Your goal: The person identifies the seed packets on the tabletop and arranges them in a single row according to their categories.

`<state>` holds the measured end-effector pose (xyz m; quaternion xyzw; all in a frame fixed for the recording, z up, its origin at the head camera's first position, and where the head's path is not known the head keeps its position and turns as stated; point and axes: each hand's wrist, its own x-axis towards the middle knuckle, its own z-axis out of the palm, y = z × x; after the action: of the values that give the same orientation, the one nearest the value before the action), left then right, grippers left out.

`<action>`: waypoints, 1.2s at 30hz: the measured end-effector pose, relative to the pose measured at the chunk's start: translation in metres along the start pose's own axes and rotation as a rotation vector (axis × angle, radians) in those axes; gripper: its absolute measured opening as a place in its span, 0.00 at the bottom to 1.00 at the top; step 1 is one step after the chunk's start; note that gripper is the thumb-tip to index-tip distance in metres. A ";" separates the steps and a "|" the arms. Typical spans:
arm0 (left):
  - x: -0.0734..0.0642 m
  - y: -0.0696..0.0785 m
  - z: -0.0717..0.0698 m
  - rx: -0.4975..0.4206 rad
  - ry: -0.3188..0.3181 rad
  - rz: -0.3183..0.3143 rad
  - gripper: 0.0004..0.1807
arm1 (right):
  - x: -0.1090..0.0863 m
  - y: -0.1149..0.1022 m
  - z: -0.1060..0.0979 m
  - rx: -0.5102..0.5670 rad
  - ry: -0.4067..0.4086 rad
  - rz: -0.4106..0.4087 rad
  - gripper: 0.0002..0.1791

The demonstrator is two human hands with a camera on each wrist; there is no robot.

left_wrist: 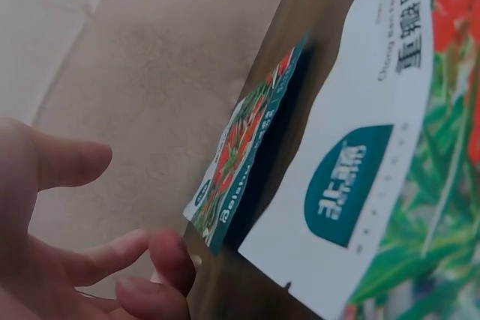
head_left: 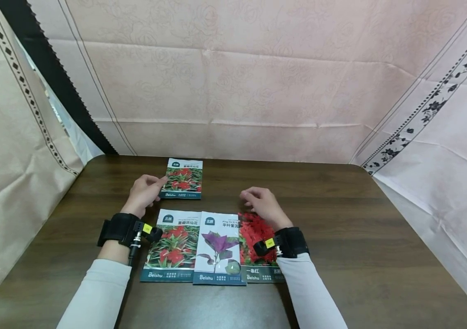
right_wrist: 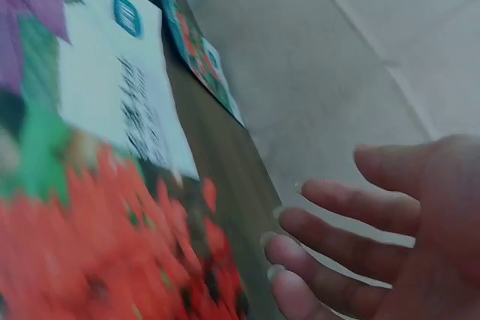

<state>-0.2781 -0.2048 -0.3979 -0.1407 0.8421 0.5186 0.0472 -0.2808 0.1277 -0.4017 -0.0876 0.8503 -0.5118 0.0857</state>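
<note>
A flat seed packet with red flowers (head_left: 182, 180) lies at the back of the table. My left hand (head_left: 143, 192) is at its left edge, thumb and fingers apart with nothing between them in the left wrist view. Nearer me, three packets lie in a row: a red-flower packet (head_left: 173, 251), a purple-leaf packet (head_left: 218, 246) overlapping its neighbours' edges, and a bright red blossom packet (head_left: 254, 233). Over the top of the blossom packet is my right hand (head_left: 263, 205), holding nothing, its fingers loosely bent. My right wrist and sleeve hide part of that packet.
The brown wooden table (head_left: 361, 246) ends just behind the far packet. A pale patterned cloth (head_left: 233, 91) hangs beyond that edge and down both sides. Each wrist wears a black camera strap (head_left: 115, 230).
</note>
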 end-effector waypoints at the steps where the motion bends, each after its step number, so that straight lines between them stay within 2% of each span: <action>1: 0.000 -0.001 0.000 -0.001 -0.001 -0.003 0.38 | 0.000 -0.002 0.005 -0.015 -0.023 -0.017 0.18; 6: 0.003 -0.005 -0.001 -0.001 -0.012 -0.015 0.39 | 0.005 -0.011 0.031 -0.161 -0.067 -0.103 0.19; 11: 0.004 -0.008 -0.004 0.004 -0.009 -0.018 0.39 | 0.007 -0.023 0.063 -0.417 -0.080 -0.215 0.21; 15: 0.006 -0.008 -0.005 -0.002 -0.015 -0.020 0.39 | 0.005 -0.032 0.087 -0.571 -0.123 -0.213 0.25; 24: 0.007 -0.009 -0.001 -0.017 -0.023 -0.033 0.37 | 0.008 -0.040 0.113 -0.618 -0.188 -0.161 0.33; 30: 0.007 -0.011 0.003 -0.022 -0.019 -0.041 0.36 | 0.010 -0.042 0.117 -0.609 -0.210 -0.128 0.34; 36: 0.009 -0.012 0.002 -0.040 -0.001 -0.034 0.33 | 0.012 -0.042 0.119 -0.607 -0.214 -0.133 0.32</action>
<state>-0.2837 -0.2098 -0.4112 -0.1554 0.8291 0.5343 0.0537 -0.2623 0.0041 -0.4204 -0.2178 0.9427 -0.2272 0.1110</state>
